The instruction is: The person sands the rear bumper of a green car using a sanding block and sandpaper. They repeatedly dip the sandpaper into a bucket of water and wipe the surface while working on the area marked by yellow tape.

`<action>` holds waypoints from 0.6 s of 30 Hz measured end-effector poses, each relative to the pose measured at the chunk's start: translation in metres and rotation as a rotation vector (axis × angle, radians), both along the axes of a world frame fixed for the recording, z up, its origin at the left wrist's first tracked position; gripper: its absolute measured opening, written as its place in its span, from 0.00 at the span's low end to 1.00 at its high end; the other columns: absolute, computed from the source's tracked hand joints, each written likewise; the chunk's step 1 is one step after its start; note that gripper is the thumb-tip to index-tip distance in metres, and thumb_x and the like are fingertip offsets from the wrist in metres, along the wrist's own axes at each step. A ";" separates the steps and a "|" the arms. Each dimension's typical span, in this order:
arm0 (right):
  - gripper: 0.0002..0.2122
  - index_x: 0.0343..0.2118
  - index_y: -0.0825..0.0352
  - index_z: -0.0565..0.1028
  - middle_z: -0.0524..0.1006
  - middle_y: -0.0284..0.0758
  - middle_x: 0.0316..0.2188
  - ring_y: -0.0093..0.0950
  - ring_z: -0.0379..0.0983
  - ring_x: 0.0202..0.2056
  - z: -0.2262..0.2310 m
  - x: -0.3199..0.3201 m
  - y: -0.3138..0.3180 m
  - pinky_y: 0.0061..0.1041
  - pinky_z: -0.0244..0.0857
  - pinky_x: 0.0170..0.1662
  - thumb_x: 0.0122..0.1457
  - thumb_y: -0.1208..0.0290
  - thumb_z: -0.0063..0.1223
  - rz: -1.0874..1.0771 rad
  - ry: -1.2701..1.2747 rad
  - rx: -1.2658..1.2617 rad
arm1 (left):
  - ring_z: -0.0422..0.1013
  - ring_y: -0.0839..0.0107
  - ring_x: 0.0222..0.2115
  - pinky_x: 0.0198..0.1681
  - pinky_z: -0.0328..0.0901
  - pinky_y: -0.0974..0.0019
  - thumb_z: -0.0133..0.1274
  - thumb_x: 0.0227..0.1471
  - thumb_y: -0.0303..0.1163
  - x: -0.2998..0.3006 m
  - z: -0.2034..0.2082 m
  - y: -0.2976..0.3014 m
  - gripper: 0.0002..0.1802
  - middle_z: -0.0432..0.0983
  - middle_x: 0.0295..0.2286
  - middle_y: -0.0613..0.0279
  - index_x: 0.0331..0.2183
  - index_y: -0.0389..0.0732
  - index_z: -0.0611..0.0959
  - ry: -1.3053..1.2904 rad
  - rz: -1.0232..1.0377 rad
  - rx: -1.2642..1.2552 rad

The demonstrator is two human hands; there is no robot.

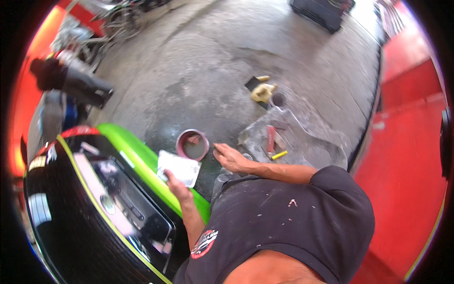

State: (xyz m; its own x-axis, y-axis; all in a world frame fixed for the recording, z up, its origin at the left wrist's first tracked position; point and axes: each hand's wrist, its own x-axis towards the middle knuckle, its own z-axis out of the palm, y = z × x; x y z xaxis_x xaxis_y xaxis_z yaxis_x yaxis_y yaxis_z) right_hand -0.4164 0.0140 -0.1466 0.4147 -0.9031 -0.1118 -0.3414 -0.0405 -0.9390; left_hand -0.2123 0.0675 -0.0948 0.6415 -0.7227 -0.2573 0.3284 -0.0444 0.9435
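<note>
Two bare hands work over a concrete floor (227,71): the left hand (176,182) pinches a grey sanding sheet (178,168) against a green-and-black vehicle panel (137,156), while the right hand (229,156), fingers loosely spread, hovers just beside a small red tub (192,144), sanding seemingly unfinished.

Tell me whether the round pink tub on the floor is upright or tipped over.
Upright. The round pink tub stands on the concrete floor with its open mouth facing up, its whole rim visible and greyish contents inside.

I wear a black short-sleeved shirt (293,217), speckled with pale paint flecks, with a round red-and-white badge (204,244) on its left side. My forearms are bare below the sleeves; no gloves, watch or rings visible.
</note>
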 end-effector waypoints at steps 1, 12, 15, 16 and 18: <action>0.21 0.52 0.72 0.67 0.71 0.52 0.48 0.50 0.65 0.51 -0.015 -0.008 0.011 0.41 0.60 0.54 0.65 0.60 0.36 0.005 0.066 0.103 | 0.73 0.62 0.44 0.48 0.68 0.58 0.39 0.65 0.46 0.014 -0.012 0.006 0.28 0.72 0.47 0.54 0.55 0.32 0.67 0.000 -0.052 0.024; 0.32 0.29 0.74 0.79 0.79 0.52 0.32 0.43 0.77 0.39 -0.023 -0.172 0.080 0.41 0.69 0.42 0.54 0.40 0.48 -1.050 0.376 0.611 | 0.71 0.62 0.43 0.49 0.66 0.61 0.46 0.62 0.42 0.050 0.001 -0.047 0.26 0.72 0.45 0.50 0.50 0.28 0.72 -0.224 -0.405 0.060; 0.32 0.36 0.76 0.77 0.77 0.55 0.38 0.51 0.74 0.42 -0.039 -0.300 0.160 0.45 0.67 0.45 0.51 0.41 0.54 -1.624 0.940 0.174 | 0.72 0.64 0.40 0.45 0.68 0.62 0.50 0.61 0.41 0.053 -0.016 -0.057 0.23 0.75 0.42 0.53 0.45 0.29 0.76 -0.203 -0.574 0.145; 0.32 0.37 0.76 0.78 0.77 0.54 0.41 0.51 0.73 0.44 0.003 -0.312 0.175 0.44 0.67 0.46 0.51 0.42 0.55 -1.648 1.055 0.169 | 0.73 0.65 0.39 0.44 0.69 0.62 0.51 0.60 0.42 0.047 -0.022 -0.061 0.22 0.75 0.41 0.54 0.44 0.29 0.77 -0.160 -0.588 0.178; 0.29 0.37 0.74 0.79 0.77 0.51 0.43 0.46 0.74 0.45 -0.041 -0.381 0.266 0.42 0.67 0.46 0.52 0.45 0.56 -1.534 1.299 0.364 | 0.73 0.66 0.37 0.42 0.69 0.62 0.53 0.59 0.42 0.029 -0.034 -0.078 0.22 0.76 0.40 0.55 0.42 0.29 0.77 -0.078 -0.674 0.261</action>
